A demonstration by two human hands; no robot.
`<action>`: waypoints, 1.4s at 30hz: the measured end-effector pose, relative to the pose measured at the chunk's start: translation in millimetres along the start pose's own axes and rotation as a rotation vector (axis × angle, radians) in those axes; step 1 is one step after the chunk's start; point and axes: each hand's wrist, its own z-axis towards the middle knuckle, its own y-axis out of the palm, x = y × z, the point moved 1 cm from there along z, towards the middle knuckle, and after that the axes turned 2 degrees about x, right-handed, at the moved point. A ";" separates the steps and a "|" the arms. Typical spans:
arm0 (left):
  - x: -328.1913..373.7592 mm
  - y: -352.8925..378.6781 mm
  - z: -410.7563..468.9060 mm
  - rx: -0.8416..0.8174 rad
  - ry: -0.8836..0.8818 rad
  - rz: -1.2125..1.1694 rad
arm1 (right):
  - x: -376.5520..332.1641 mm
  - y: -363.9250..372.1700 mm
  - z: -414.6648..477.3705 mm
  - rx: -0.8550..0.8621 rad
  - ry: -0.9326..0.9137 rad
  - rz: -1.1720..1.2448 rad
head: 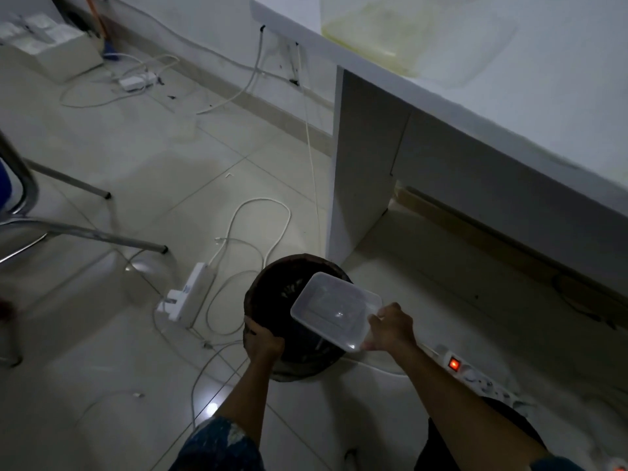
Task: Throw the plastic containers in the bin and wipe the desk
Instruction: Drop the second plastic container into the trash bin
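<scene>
One clear plastic container (334, 309) held tilted over the mouth of the dark round bin (268, 294), pinched at its near right corner by the right hand (390, 329). Left hand (263, 338) clamped on the near rim of the bin, apparently steadying it. Bin on the floor, just beside the white desk panel (360, 158). Risks, judged from here: grip on one corner only, so possible slip and a landing on the rim instead of inside; container looking nearly as wide as the bin mouth, so liable to bridge or bounce out if let go flat rather than edge-first. Power strip (453, 364) with lit red switch just right of the bin, second white strip (190, 294) and loose cables (251, 239) to the left: hazard from any leftover liquid tipping out. Dim light, aim harder to judge. Container itself: rectangular, translucent, thin-walled, rounded corners, apparently empty, faint glare inside. Far right on the tabletop (560, 107): another container (380, 32) with yellowish residue, clear lid-like piece (475, 45) beside it, neither binned yet.
</scene>
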 end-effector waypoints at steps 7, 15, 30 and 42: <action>-11.2 1.8 0.0 -0.094 -0.030 -0.165 | -8.0 23.7 4.7 -0.101 0.056 0.094; -19.5 -5.8 -7.6 -0.122 -0.023 -0.137 | -6.5 66.1 0.8 -0.147 0.071 0.082; -12.9 -14.9 -6.6 -0.109 -0.164 -0.058 | 7.9 76.2 12.1 -0.286 0.046 0.061; 18.2 -21.6 -36.1 -0.038 0.130 0.579 | -2.1 10.5 -13.9 -0.051 -0.323 -0.210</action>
